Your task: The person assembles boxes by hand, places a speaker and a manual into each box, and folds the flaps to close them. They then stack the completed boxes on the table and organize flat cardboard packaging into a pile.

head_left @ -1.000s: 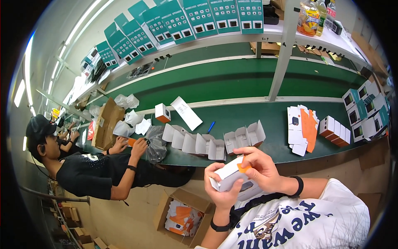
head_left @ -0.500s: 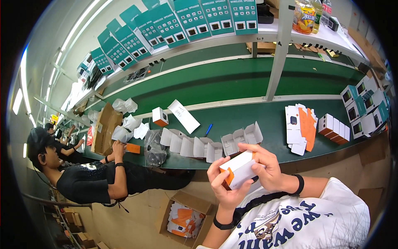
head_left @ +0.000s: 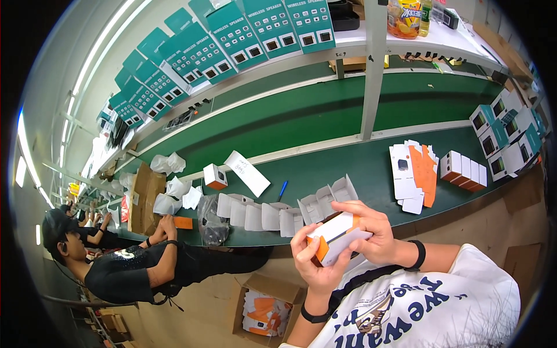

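In front of my chest I hold a small white and orange carton [head_left: 346, 238] with both hands. My left hand [head_left: 315, 262] has its fingers and thumb around the orange end. My right hand [head_left: 376, 234] grips the other end, with fingers over the top edge and the thumb on the white side. Just beyond my hands, on the green workbench [head_left: 342, 156], stands a row of open light-grey boxes [head_left: 270, 217]. Whether anything is inside the carton I cannot tell.
Flat white and orange cartons [head_left: 422, 174] lie at the right, beside small folded boxes [head_left: 462, 169] and stacked teal boxes [head_left: 486, 145]. A blue pen [head_left: 283, 189] lies behind the row. A co-worker [head_left: 127, 261] is at the left. A cardboard box [head_left: 238, 310] stands on the floor.
My view has shifted slightly, so the bench and shelf sit lower left or higher up. The carton has turned a little in my hands. The co-worker's hands have come together.
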`<state>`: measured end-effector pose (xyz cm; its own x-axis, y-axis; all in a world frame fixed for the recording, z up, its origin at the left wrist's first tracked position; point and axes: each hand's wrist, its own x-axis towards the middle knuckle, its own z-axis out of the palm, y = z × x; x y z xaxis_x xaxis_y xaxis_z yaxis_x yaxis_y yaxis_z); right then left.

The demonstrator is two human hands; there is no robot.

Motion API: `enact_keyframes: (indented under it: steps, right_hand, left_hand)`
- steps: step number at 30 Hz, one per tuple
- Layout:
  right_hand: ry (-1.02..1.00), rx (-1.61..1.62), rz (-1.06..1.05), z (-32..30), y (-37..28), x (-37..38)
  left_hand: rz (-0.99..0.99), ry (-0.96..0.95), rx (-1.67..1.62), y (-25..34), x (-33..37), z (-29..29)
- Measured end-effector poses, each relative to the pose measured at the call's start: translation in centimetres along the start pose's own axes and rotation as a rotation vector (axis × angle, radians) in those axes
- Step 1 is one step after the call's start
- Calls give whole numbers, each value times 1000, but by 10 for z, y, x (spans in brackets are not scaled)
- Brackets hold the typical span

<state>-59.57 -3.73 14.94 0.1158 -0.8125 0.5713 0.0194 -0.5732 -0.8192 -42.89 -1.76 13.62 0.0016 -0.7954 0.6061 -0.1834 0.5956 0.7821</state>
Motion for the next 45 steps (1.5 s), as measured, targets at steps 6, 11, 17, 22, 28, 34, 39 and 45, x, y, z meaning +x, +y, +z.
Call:
enact_keyframes:
  steps: [6, 11, 17, 22, 28, 34, 39, 45]
  right_hand:
    - [0, -60, -32, -9, -4, 6]
    - [-4, -83, -36, -15, -2, 8]
    - [8, -56, 2, -16, 0, 9]
    - [-6, -16, 8, -19, 2, 12]
    - [-50, 58, 132, -19, 5, 15]
    - [76, 579, 739, -5, 0, 19]
    - [-54, 694, 826, -10, 2, 22]
    - [-92, 452, 613, -12, 4, 18]
  left_hand:
    - [29, 2, 18, -1, 5, 10]
    - [31, 31, 22, -7, 4, 17]
    - [29, 36, 17, -2, 7, 25]
    - [55, 49, -19, -4, 11, 20]
    - [203, -44, 314, 5, 18, 14]
    - [422, 54, 450, 1, 22, 17]
    - [459, -12, 477, 1, 23, 10]
    - [483, -78, 501, 0, 19, 7]
